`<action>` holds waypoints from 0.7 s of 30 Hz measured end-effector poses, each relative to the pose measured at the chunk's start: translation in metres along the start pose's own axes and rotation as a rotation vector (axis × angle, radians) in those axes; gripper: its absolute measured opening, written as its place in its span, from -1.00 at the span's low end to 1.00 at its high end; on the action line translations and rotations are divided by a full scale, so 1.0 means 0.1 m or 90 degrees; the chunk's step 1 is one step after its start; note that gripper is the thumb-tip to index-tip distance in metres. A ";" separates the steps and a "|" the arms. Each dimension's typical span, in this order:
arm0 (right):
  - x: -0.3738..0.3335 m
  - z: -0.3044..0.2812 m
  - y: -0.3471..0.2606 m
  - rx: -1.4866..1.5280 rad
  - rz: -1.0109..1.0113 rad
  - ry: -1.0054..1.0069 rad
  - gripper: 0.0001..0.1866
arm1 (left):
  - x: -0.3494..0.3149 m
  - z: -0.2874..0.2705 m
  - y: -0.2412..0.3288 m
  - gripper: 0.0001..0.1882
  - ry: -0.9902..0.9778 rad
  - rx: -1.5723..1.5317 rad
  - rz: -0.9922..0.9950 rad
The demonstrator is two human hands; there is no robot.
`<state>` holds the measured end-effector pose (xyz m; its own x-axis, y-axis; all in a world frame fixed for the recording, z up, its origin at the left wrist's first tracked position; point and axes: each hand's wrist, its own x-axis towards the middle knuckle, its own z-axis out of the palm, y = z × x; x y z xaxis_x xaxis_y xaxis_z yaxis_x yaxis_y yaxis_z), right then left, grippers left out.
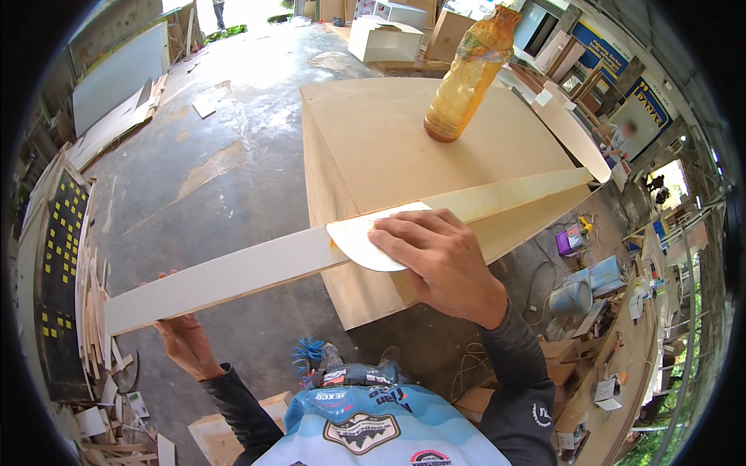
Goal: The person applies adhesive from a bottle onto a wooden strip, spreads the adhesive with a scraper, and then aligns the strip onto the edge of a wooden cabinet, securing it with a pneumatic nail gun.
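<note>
A long narrow board (225, 273) runs from the left to the far right, resting across a large plywood box (373, 116). My left hand (185, 342) grips the board near its left end, thumb and fingers on opposite edges. In my right hand (447, 260) is a white spreader (365, 247) with a rounded edge, pressed flat on the board by the fingertips. Left of the spreader the board's face is pale grey; to the right it looks yellowish, with an amber smear by the spreader. A plastic bottle (466, 81) with amber liquid stands on the box.
Scrap wood strips (97, 311) lie along the left side. White cabinets (385, 39) stand at the back. On the right are a bucket (571, 297), a purple container (569, 241) and cables. A blue coiled hose (308, 351) lies near my feet. Another person (622, 138) is far right.
</note>
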<state>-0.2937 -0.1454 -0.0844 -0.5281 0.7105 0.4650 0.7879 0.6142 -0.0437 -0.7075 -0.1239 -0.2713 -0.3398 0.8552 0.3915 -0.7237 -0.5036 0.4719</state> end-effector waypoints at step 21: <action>-0.18 0.00 0.04 -0.036 0.041 -0.027 -0.44 | 0.00 -0.07 -0.01 -0.10 0.009 0.029 -0.005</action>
<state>-0.2809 -0.1561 -0.0932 -0.4876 0.7625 0.4252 0.8369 0.5470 -0.0212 -0.7114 -0.1221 -0.2774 -0.3425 0.8606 0.3769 -0.6984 -0.5015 0.5106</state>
